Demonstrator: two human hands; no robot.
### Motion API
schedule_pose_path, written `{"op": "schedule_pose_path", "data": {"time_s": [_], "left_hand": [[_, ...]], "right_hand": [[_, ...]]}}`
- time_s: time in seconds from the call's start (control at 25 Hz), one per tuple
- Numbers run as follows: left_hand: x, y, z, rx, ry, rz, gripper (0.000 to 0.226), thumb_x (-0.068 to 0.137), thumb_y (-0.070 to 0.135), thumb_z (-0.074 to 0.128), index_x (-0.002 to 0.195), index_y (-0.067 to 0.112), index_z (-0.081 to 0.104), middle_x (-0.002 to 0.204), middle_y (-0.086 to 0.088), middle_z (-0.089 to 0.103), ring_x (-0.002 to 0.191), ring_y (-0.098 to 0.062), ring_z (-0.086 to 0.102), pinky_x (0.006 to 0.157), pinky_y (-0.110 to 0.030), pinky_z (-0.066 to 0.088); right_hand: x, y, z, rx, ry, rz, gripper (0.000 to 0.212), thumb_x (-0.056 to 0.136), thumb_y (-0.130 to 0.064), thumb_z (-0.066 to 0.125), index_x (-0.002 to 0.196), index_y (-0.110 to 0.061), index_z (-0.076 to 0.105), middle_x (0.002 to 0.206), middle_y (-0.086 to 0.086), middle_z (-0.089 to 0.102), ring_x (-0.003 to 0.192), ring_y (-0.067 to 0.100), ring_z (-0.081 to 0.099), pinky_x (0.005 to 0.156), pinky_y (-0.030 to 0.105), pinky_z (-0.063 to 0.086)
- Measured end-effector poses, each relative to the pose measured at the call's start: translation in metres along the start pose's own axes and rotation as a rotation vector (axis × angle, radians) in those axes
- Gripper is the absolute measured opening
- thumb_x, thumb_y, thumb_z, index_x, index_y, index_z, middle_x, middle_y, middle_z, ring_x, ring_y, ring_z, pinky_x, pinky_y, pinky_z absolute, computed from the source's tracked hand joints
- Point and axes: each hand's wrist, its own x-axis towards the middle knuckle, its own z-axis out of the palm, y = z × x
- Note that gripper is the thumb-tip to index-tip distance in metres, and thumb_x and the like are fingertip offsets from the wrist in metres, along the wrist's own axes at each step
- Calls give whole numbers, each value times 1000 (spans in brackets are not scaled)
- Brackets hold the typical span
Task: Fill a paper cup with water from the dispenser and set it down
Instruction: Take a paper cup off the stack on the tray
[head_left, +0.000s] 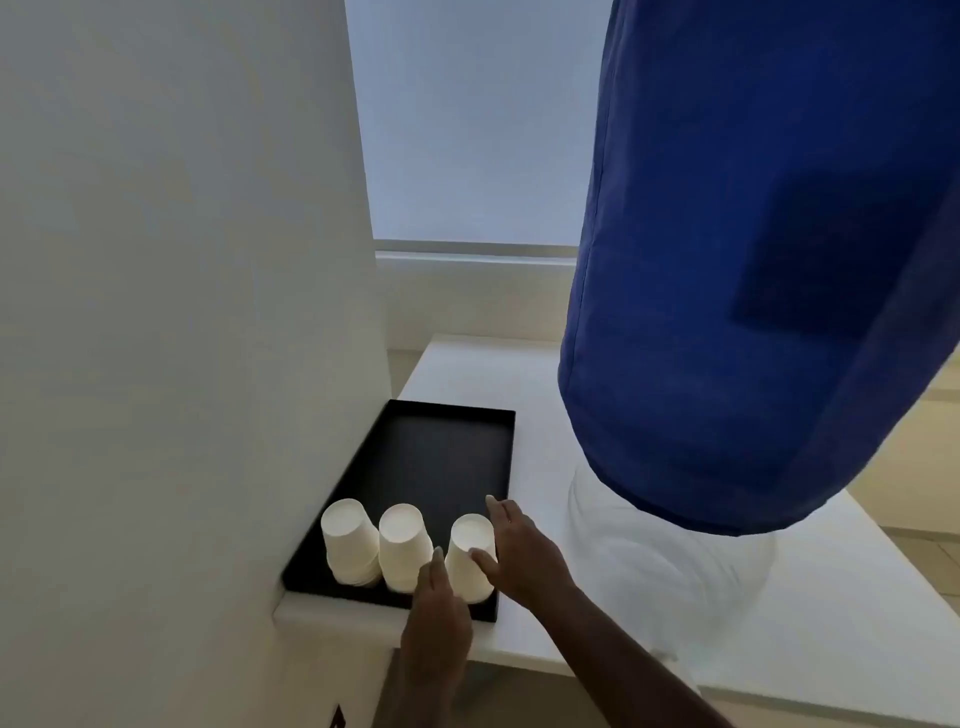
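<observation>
Both hands close in on the nearest paper cup stack (470, 558), upside down on the black tray (441, 452); right hand (524, 556) spread wide beside it, thumb touching. Left hand (439, 618) loosely open just below, probably steadying the stack so one cup peels off; nothing gripped yet.

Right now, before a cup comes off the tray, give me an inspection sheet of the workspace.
Surface: white counter, mostly bare behind the tray.
Job's things: three stacks of upside-down paper cups on a black tray, along its near edge: left stack, middle stack, right stack. Dispenser bottle under a blue cover, its clear neck showing below.
Clutter: nothing seen.
Grippers: left hand and right hand flank the right stack, fingers spread; firm contact cannot be told.
Cables: nothing seen.
Surroundings: white wall on the left, window behind.
</observation>
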Motion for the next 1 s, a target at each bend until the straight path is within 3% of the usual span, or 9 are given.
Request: {"op": "schedule_pose_path", "data": {"time_s": [0.12, 0.28, 0.6, 0.76, 1.0], "left_hand": [[3, -11, 16, -177, -100, -205, 60, 92, 14, 53, 142, 9, 19, 153, -8, 27, 136, -24, 38, 109, -29, 35], [14, -17, 36, -306, -138, -297, 62, 86, 8, 62, 138, 7, 30, 148, -12, 38, 136, -28, 38, 111, -38, 33], [30, -24, 56, -465, -72, -365, 70, 74, 3, 73, 133, 6, 37, 138, -16, 49, 130, -33, 42, 108, -48, 38], [31, -21, 59, -483, 22, -328, 72, 73, 11, 77, 134, 9, 38, 138, -15, 49, 130, -34, 42, 105, -53, 40], [28, -20, 60, -404, 15, -355, 69, 76, 26, 74, 134, 13, 38, 136, -12, 51, 127, -32, 44, 101, -52, 43]], "right_hand": [[12, 3, 14, 16, -74, 29, 69, 85, -38, 58, 138, -15, 21, 148, 7, 33, 128, 28, 43, 103, 39, 42], [27, 10, 30, 2, -78, -2, 69, 84, -36, 60, 138, -14, 23, 146, 8, 32, 125, 30, 44, 101, 39, 44], [41, 22, 36, 21, -60, -19, 63, 81, -36, 62, 131, -13, 32, 132, 12, 47, 112, 30, 53, 91, 36, 49], [45, 26, 32, 59, -11, -20, 61, 79, -37, 64, 127, -13, 36, 127, 12, 50, 108, 29, 54, 88, 34, 50], [45, 27, 32, 47, -3, -66, 61, 77, -36, 66, 126, -15, 37, 125, 12, 52, 107, 28, 54, 87, 35, 50]]}}
